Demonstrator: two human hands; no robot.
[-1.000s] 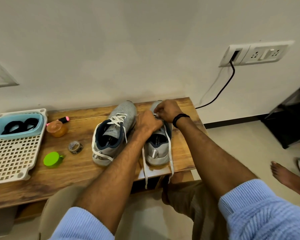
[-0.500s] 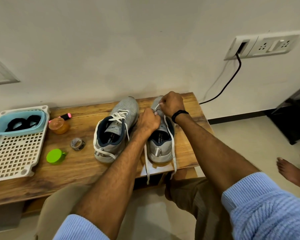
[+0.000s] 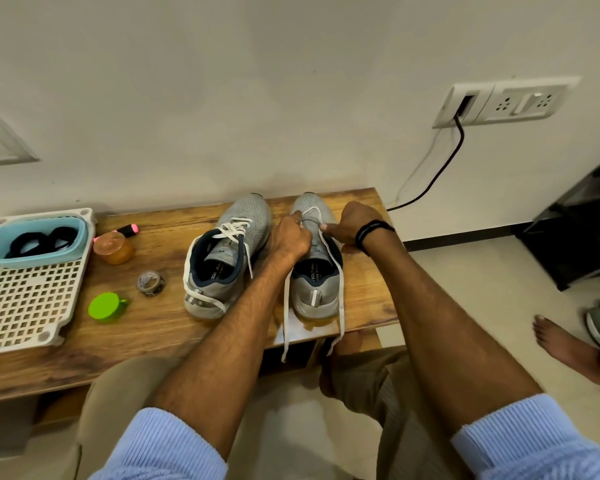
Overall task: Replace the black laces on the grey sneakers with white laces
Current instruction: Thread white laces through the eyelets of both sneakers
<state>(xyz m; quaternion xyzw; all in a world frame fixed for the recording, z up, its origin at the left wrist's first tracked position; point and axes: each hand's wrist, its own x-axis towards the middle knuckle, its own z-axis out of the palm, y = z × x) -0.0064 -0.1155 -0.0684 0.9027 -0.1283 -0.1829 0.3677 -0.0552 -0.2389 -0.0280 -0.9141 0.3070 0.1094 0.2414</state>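
Nearest to you, the two free ends of the white lace [image 3: 341, 299] hang over the edge of the table [image 3: 153, 327], one on each side of the heel of the right sneaker [image 3: 314, 289]. They hang as they did a second ago, so almost no lace is pulled through yet.

The change is at your hands. A second ago they were pressed together over the tongue. Now they are apart, with the tongue showing between them. Your left hand [image 3: 290, 237] has its fingers curled at the left row of eyelets, and the left strand runs out from under it. Your right hand [image 3: 352, 220] has moved to the right side of the sneaker and pinches the right strand with the thumb. Beyond your fingers, the lace now lies as one loop across the eyelets nearest the toe.

I judge from this that the first crossing is seated and the strands are separated. The next step is probably to cross them into the next pair of eyelets. Keep both ends about equal before you continue.

The left sneaker [image 3: 253, 216] beside it already carries a white lace, so this is the last one. Far to the left, the black laces [image 3: 39, 239] lie in the blue tub [image 3: 32, 259].
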